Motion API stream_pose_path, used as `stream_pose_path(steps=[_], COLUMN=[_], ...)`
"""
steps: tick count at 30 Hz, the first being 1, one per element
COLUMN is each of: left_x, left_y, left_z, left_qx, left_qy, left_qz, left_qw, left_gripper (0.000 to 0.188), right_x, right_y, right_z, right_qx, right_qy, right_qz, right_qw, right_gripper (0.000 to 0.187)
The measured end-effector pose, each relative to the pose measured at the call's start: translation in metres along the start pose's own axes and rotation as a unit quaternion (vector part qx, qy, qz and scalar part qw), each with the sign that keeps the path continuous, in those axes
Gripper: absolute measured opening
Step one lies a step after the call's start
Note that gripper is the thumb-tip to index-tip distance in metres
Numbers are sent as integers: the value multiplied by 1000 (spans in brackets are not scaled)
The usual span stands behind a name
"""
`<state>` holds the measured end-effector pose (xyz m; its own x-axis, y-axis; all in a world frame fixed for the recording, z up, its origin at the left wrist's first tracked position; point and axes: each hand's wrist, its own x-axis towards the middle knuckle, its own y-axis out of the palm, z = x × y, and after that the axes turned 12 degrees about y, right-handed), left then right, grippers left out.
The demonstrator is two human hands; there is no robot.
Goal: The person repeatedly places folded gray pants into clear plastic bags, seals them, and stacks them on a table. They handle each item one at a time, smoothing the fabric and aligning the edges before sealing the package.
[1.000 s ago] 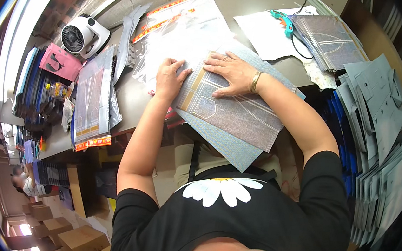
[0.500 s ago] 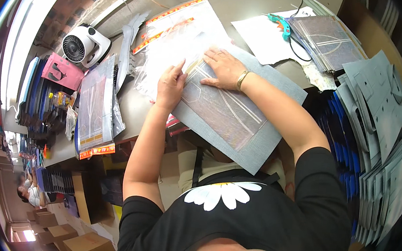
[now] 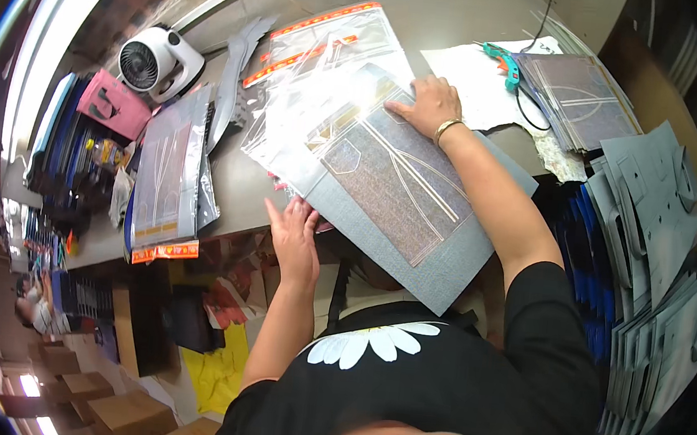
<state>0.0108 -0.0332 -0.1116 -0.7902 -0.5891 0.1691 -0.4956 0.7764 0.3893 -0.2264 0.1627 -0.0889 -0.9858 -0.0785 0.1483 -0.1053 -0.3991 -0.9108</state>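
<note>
A grey-blue sheet (image 3: 434, 284) lies slanted across the table, overhanging its near edge. On it rests a darker panel printed like jeans (image 3: 404, 210), with pale seam lines and a pocket outline. My right hand (image 3: 430, 108), a bracelet at its wrist, lies flat with fingers spread on the sheet's upper right edge. My left hand (image 3: 296, 238) is at the sheet's lower left edge by the table's rim, fingers apart, its fingertips close to the clear plastic. Shiny clear plastic bags (image 3: 330, 56) with red-orange printed strips lie under and beyond the sheet's far left part.
On the left stand a white fan (image 3: 147, 64), a pink bag (image 3: 114, 103) and a bagged stack of printed panels (image 3: 164, 175). At the right are a teal hot-glue gun (image 3: 506, 65) on white paper, more printed panels (image 3: 582, 102) and grey felt pieces (image 3: 648, 196). Cardboard boxes (image 3: 133, 411) sit below left.
My left hand has come off the panel, down toward the table's near edge. My right hand has slid right to the sheet's edge. The jeans panel now shows more fully.
</note>
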Motion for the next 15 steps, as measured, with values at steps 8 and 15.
stream_pose_path(steps=[8,15], left_x=[40,170], left_y=[35,40], left_z=[-19,-113], left_qx=[0,58], left_qy=[54,121], left_qz=[-26,91], left_qw=[998,987], left_gripper=[36,32], right_x=[15,35], right_y=[-31,-147], right_z=[19,43], right_qx=[82,280], right_qy=[60,15], right_qz=[71,154], right_qw=[992,947], right_gripper=[77,60])
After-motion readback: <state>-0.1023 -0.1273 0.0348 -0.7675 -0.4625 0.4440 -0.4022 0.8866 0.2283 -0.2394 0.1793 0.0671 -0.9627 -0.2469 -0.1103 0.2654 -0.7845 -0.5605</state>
